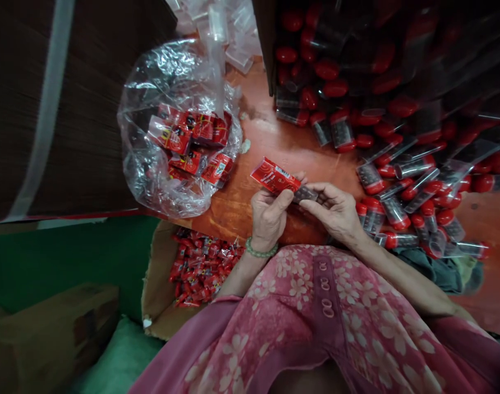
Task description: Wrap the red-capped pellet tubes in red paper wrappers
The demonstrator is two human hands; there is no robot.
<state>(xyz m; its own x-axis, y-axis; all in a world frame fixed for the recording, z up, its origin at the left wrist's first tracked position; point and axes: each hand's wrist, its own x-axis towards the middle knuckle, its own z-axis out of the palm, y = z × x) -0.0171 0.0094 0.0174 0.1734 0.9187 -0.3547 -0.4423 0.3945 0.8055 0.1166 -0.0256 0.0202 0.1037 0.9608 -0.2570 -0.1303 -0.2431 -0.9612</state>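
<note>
My left hand (269,218), with a green bead bracelet at the wrist, is closed around a red printed sleeve (273,174) that carries a barcode. From the other side, my right hand (338,212) pinches a small clear container (306,193) with dark contents. The container's left end meets the sleeve's right end; whether it sits inside cannot be made out. Left of my hands lies a clear plastic bag (137,158) with several red printed sleeves (219,168) in it. To the right are many red-capped clear containers (370,178) in a heap.
A cardboard box (155,282) below left contains many small red packed pieces (201,268). Clear plastic pieces (239,57) lie at the back of the orange tabletop (262,126). A dark cloth (428,265) is at the right, under some containers.
</note>
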